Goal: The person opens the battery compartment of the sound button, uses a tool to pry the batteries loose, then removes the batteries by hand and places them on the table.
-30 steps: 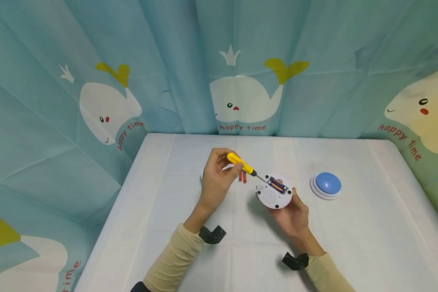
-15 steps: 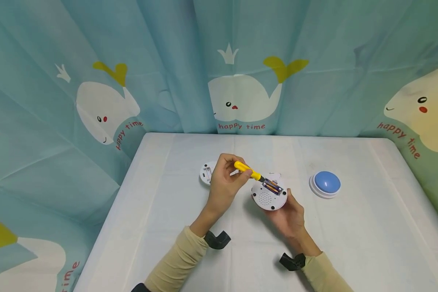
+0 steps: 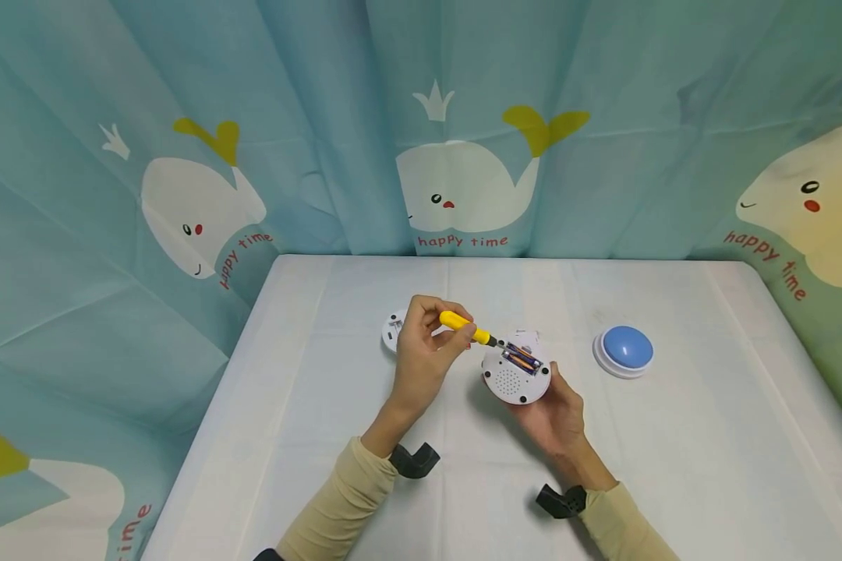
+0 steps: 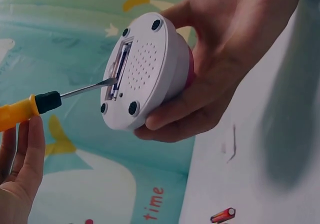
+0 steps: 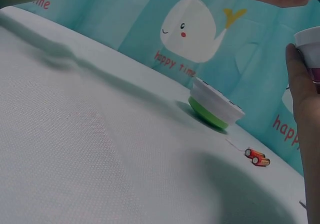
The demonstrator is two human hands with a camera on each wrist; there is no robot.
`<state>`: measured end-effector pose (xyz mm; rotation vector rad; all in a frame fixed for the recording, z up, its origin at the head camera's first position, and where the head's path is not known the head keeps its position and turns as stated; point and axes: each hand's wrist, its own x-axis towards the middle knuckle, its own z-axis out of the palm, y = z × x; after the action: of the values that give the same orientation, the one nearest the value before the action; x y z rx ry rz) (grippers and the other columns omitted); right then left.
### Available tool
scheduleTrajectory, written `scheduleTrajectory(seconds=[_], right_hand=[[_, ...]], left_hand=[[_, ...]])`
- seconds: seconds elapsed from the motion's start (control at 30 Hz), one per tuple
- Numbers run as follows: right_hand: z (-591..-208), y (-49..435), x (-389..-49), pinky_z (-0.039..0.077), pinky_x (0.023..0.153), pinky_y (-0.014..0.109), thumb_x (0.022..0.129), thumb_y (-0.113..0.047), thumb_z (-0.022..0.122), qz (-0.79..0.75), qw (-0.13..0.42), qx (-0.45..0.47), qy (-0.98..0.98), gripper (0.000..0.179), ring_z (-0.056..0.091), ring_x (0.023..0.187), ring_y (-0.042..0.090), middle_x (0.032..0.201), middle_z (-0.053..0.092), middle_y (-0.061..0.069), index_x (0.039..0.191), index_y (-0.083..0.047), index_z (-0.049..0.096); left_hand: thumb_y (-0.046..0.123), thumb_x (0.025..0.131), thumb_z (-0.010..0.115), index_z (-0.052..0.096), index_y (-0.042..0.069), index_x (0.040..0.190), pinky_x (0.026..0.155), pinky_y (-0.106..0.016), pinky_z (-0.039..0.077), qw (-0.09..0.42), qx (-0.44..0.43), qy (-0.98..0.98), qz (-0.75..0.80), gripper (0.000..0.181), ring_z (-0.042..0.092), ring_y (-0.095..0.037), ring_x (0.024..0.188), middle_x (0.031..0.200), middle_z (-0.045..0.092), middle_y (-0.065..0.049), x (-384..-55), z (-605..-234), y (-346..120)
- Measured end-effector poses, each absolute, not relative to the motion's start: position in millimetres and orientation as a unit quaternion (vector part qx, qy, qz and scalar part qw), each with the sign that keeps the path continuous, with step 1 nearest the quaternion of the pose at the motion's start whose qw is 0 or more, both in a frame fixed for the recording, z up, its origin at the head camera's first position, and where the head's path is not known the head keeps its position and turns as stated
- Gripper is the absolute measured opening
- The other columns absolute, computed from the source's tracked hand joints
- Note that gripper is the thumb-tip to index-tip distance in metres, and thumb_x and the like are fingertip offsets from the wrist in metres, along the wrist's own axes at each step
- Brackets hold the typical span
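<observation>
My left hand (image 3: 421, 351) pinches a yellow screwdriver (image 3: 466, 327) by its handle, with the shaft slanting down to the right. Its metal tip reaches the end of the battery compartment in a round white push-button device (image 3: 508, 382). My right hand (image 3: 557, 417) holds this device from below, underside up, fingers around its rim. Two dark batteries (image 3: 522, 360) lie in the compartment. In the left wrist view, the underside shows speaker holes and black feet, and the flat screwdriver tip (image 4: 113, 81) meets the compartment's edge. Some pink shows on the device's far side.
Behind my left hand lies another white device (image 3: 390, 333), partly hidden; the right wrist view shows its green side (image 5: 207, 114) down. Two loose orange-red batteries (image 5: 257, 157) lie near it. A blue-topped button (image 3: 627, 347) stands at the right. A whale-print curtain (image 3: 337, 140) surrounds the table.
The screwdriver moved right and down into the compartment, then drew back slightly to the left. The device shifted a little left, and its two batteries now look spread apart at the tip's end.
</observation>
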<state>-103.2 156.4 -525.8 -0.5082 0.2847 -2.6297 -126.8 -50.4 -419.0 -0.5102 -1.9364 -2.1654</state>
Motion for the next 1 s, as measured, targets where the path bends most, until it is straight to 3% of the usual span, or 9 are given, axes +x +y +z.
scheduleTrajectory(seconds=[0.43, 0.8, 1.0], right_hand=[[-526.6, 158.1, -102.4, 0.038, 0.124, 0.049, 0.111, -0.029, 0.034, -0.95, 0.23, -0.188, 0.094, 0.051, 0.048, 0.147, 0.03, 0.16, 0.048, 0.007, 0.162, -0.021, 0.032], [-530.1, 160.5, -103.5, 0.038, 0.124, 0.043, 0.112, -0.03, 0.028, -0.948, 0.231, -0.194, 0.105, 0.051, 0.047, 0.149, 0.027, 0.16, 0.047, 0.008, 0.161, -0.02, 0.035], [-530.6, 161.3, -104.0, 0.038, 0.124, 0.043, 0.112, -0.03, 0.027, -0.946, 0.235, -0.196, 0.112, 0.052, 0.047, 0.149, 0.028, 0.161, 0.045, 0.009, 0.163, -0.022, 0.029]], left_hand=[[-0.004, 0.093, 0.072, 0.043, -0.003, 0.105, 0.083, -0.023, 0.062, 0.119, -0.162, -0.655, -0.729, 0.031, 0.063, -0.016, 0.096, 0.106, 0.06, -0.023, -128.0, -420.4, -57.3], [-0.004, 0.092, 0.074, 0.045, -0.004, 0.104, 0.081, -0.024, 0.062, 0.102, -0.139, -0.66, -0.731, 0.031, 0.068, -0.014, 0.095, 0.104, 0.06, -0.023, -131.3, -421.4, -58.7], [-0.001, 0.093, 0.074, 0.048, -0.004, 0.105, 0.08, -0.022, 0.061, 0.098, -0.118, -0.669, -0.728, 0.029, 0.072, -0.011, 0.094, 0.096, 0.059, -0.014, -133.2, -422.7, -62.1]])
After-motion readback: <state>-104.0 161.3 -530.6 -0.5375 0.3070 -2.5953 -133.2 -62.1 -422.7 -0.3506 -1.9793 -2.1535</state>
